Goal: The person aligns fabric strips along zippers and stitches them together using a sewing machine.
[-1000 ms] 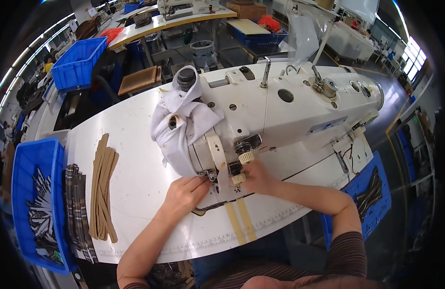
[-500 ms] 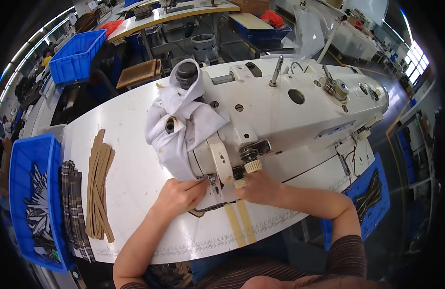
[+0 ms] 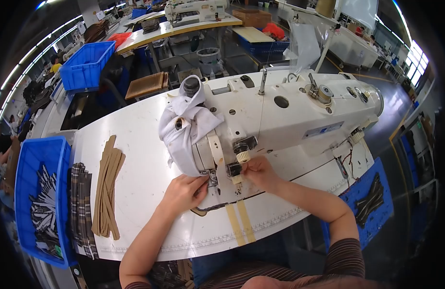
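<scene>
A white sewing machine (image 3: 299, 111) stands on a white table, a white cloth (image 3: 191, 123) wrapped round its head end. Just left of the needle area is my left hand (image 3: 184, 191), fingers bent and pressed together by the metal parts; whatever they pinch is too small to make out. To the right of the needle area, my right hand (image 3: 262, 174) has its fingers closed near the cream knob (image 3: 242, 157) and the lower knob. Its fingertips are partly behind the machine parts, and anything between them cannot be made out.
Tan fabric strips (image 3: 106, 188) and plaid strips (image 3: 81, 209) lie at the left, beside a blue bin (image 3: 63, 192) of dark and white pieces. A blue tray (image 3: 382, 192) with dark strips is at the right. Two yellow tape strips (image 3: 239, 224) mark the table's front.
The camera view has shifted slightly. My right hand has risen a little beside the knobs, its fingers drawn together. My left hand stays by the needle area.
</scene>
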{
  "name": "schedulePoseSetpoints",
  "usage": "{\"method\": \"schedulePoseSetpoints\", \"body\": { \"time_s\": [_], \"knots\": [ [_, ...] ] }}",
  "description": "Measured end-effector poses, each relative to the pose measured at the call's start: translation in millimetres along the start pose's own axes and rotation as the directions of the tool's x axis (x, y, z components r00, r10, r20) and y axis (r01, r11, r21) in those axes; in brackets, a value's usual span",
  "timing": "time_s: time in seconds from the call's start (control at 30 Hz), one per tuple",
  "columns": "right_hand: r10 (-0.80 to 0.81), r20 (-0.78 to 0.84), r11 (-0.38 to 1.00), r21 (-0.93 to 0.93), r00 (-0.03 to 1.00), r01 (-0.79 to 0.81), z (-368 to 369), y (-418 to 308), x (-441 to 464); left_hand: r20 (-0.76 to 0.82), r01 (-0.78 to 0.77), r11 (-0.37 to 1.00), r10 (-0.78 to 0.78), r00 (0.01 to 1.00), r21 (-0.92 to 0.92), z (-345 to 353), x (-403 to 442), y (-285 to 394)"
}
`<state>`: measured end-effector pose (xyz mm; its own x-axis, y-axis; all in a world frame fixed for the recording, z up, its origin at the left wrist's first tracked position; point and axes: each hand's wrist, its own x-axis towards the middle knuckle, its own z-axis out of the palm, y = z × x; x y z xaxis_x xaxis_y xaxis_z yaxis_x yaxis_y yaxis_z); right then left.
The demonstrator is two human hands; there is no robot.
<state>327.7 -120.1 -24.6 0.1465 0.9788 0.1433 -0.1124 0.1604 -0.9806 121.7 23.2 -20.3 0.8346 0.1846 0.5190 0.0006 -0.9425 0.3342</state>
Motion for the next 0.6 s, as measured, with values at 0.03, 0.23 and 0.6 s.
{"method": "schedulePoseSetpoints", "body": {
  "time_s": [0.03, 0.23, 0.6],
  "knots": [
    [-0.003, -0.002, 1.000, 0.004, 1.000, 0.003, 0.9, -6.2, -1.2, -0.017, -0.002, 1.000, 0.002, 1.000, -0.010, 0.2, 0.5, 1.2],
    [-0.080, 0.062, 0.640, -0.762, 0.995, 0.099, 2.9, -1.9, -29.5, 0.030, 0.149, 0.985, -0.147, 0.989, -0.083, -8.6, 2.4, -5.3],
    [-0.196, 0.024, 0.654, -0.742, 0.980, 0.149, 2.4, -3.9, -36.5, -0.386, 0.121, 0.878, -0.323, 0.864, -0.464, 20.5, 107.8, -64.0]
  ]
}}
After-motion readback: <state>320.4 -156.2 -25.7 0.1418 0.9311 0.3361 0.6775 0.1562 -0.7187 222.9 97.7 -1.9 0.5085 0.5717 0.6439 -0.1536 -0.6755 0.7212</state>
